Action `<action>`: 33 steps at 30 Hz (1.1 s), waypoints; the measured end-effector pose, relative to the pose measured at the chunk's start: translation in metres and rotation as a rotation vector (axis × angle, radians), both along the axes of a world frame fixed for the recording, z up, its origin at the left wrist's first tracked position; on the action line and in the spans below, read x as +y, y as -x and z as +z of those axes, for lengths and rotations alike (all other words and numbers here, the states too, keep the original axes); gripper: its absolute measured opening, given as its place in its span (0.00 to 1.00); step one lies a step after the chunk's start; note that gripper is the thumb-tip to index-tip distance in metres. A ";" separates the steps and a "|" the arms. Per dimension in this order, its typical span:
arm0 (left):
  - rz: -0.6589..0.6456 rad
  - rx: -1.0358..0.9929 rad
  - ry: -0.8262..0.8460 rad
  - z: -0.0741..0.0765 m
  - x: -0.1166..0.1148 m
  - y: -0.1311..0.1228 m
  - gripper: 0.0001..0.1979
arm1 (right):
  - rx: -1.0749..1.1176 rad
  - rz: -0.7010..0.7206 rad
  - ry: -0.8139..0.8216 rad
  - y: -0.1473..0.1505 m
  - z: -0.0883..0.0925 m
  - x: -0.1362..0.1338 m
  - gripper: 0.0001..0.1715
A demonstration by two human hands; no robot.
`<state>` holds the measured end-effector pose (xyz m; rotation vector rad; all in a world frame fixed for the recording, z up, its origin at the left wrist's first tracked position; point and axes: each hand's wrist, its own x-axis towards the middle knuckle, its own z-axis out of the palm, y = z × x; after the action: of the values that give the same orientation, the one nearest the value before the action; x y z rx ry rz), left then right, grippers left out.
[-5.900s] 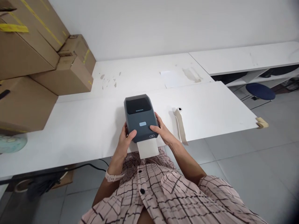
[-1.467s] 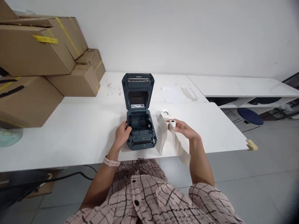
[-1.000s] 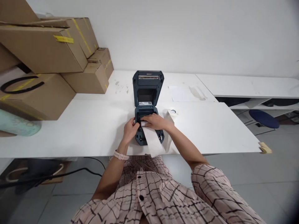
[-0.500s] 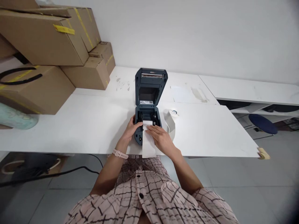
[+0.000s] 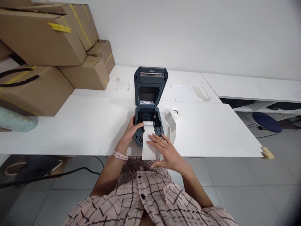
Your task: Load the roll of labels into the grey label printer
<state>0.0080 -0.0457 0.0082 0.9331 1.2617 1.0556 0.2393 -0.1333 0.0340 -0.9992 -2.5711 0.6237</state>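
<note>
Printer (image 5: 150, 106), dark blue-grey with clipped corners, sits near the front edge of the white table (image 5: 202, 131), its lid tipped up and back on the hinge at the rear. Inside the lid show a shiny metallic bar close to the top, a darker recessed panel and a small white sticker beside the hinge; the base is a black bay with fittings at both sides. A small white paper roll (image 5: 148, 123) lies in that bay, and its strip (image 5: 146, 149) runs forward over the printer's front, its end reaching just past the table edge. The left hand (image 5: 129, 131) is clamped on the printer's left wall, fingers outside, thumb hooked over the rim with its tip at the roll's left end. The right hand (image 5: 167, 153) is spread, fingers apart and nearly straight, fingertips laid on the strip, thumb well away from them.
</note>
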 end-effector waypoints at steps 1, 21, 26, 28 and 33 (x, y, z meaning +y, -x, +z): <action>0.001 -0.009 -0.007 0.000 0.001 0.000 0.41 | -0.003 0.002 -0.007 0.000 -0.001 0.001 0.55; -0.079 0.015 -0.037 -0.015 -0.091 -0.006 0.56 | 0.741 -0.297 -0.009 -0.004 0.102 0.189 0.41; -0.082 -0.002 -0.046 -0.020 -0.097 0.000 0.56 | 0.727 -0.255 0.080 0.031 0.117 0.243 0.48; -0.047 -0.004 -0.021 -0.025 -0.099 0.005 0.57 | 0.748 -0.249 0.032 0.027 0.113 0.220 0.45; 0.078 -0.018 -0.043 -0.024 -0.090 0.015 0.48 | 0.802 -0.313 -0.052 0.013 0.074 0.113 0.31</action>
<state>-0.0068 -0.1360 -0.0161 0.9109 1.2733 1.1537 0.2264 -0.0202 0.1083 -0.8695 -1.6876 0.6850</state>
